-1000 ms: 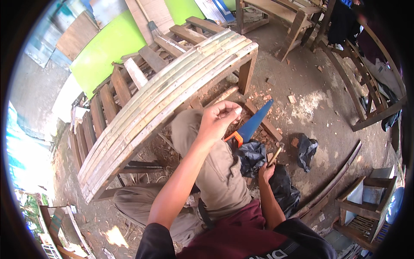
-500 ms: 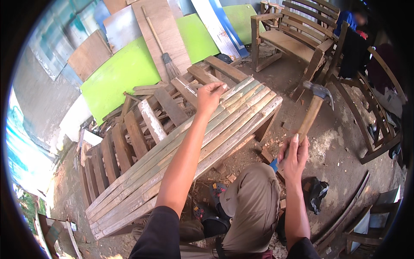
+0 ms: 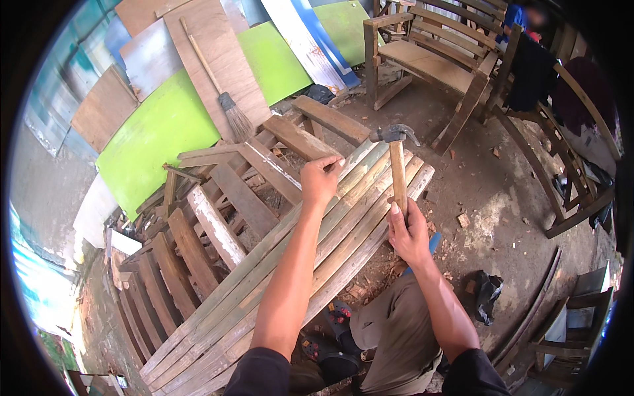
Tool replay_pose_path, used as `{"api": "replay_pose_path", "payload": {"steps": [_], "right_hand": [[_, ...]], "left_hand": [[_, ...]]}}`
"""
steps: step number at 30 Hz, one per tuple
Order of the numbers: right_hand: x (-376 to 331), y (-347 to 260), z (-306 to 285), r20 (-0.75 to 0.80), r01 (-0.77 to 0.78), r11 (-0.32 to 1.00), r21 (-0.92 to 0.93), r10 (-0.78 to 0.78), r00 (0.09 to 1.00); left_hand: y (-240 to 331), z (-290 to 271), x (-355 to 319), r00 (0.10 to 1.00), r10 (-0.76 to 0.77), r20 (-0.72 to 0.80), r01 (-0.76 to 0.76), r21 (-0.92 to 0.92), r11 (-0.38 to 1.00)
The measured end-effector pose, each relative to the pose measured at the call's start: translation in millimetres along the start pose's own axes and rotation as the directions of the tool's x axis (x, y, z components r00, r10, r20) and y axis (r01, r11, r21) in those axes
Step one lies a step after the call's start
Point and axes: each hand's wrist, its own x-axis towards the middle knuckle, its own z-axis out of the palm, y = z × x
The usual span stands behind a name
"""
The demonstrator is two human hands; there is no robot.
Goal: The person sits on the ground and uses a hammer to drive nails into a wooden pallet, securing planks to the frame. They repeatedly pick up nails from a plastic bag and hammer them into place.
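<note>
Right hand (image 3: 409, 232): grip clamped round the lower end of a claw hammer (image 3: 396, 165). Wooden handle stands near upright in the view, steel head at top, above the far edge of the slatted bamboo panel (image 3: 290, 264). Cannot tell whether the head touches the slats.

Left hand (image 3: 320, 179): fingers pinched together, knuckles up, resting on the upper slats of the panel just left of the hammer head. Whatever is pinched is too small to make out.

The panel is long and curved, built of pale parallel strips, running from lower left to upper right across the person's lap; a knee in khaki trousers (image 3: 396, 330) shows under its near edge.

Surroundings: behind the panel, a wooden bench frame (image 3: 218, 211) lies on its side on the dirt floor (image 3: 489, 198). A broom (image 3: 228, 102) leans on plywood sheets, next to a green board (image 3: 158, 138). A wooden chair (image 3: 429, 59) stands at the top. A black plastic bag (image 3: 487, 294) lies on the ground right of the knee.
</note>
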Motion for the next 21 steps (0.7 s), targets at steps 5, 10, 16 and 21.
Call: {"api": "replay_pose_path", "payload": {"steps": [5, 10, 16, 21], "right_hand": [[-2.3, -6.2, 2.9, -0.018, -0.038, 0.999, -0.015, 0.037, 0.999], [-4.9, -11.2, 0.2, -0.023, -0.071, 0.995, -0.065, 0.07, 0.997], [0.7, -25.8, 19.5, -0.155, -0.004, 0.874, -0.485, -0.082, 0.984], [8.3, -58.7, 17.3, 0.015, -0.002, 0.807, -0.59, 0.013, 1.0]], "left_hand": [[-1.5, -0.1, -0.6, 0.999, 0.012, -0.034, -0.013, -0.021, 1.0], [2.6, 1.9, -1.0, 0.999, 0.043, -0.028, -0.042, 0.025, 0.999], [-2.8, 3.5, -0.7, 0.985, 0.162, -0.055, -0.159, 0.066, 0.985], [-4.0, 4.1, -4.8, 0.955, 0.276, -0.11, -0.252, 0.191, 0.949]]}}
